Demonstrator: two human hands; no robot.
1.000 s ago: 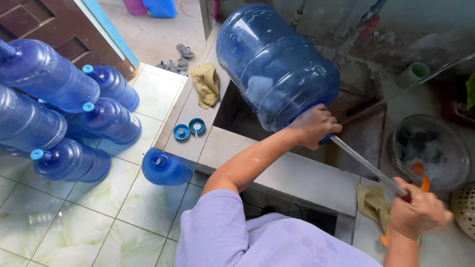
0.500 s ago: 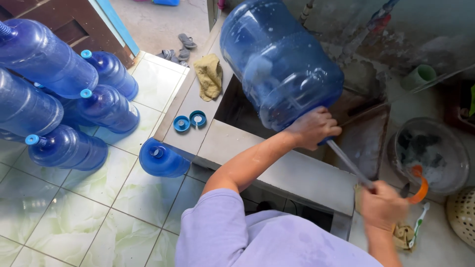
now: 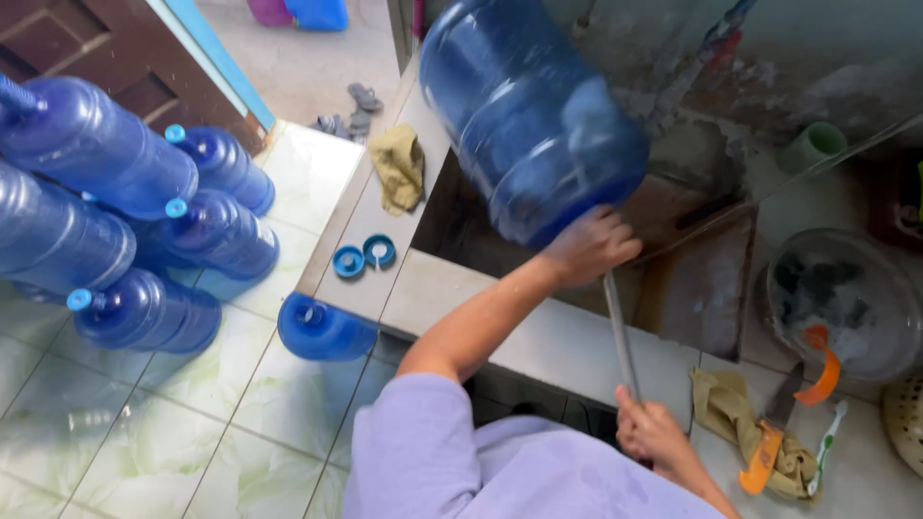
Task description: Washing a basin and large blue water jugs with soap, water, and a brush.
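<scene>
A large blue water jug [image 3: 529, 115] is tilted neck-down over a stone sink basin [image 3: 692, 279]. My left hand [image 3: 588, 246] grips it at the neck. A thin metal rod [image 3: 621, 332] runs from the jug's mouth down to my right hand [image 3: 652, 432], which is closed around its lower end near the counter's front edge. The part of the rod inside the jug is hidden. My purple sleeve [image 3: 423, 452] fills the bottom of the view.
Several blue jugs [image 3: 125, 221] lie stacked at the left, and one [image 3: 322, 327] stands on the tiled floor. Two blue caps [image 3: 363, 255] and a yellow cloth [image 3: 399, 163] lie on the ledge. At right are a bowl [image 3: 836, 298], an orange-handled knife [image 3: 769, 442] on a rag, and a green cup [image 3: 812, 144].
My right hand has moved left and closer to my body, bringing the rod from a slant to nearly straight up and down. The jug has stayed in my left hand's grip.
</scene>
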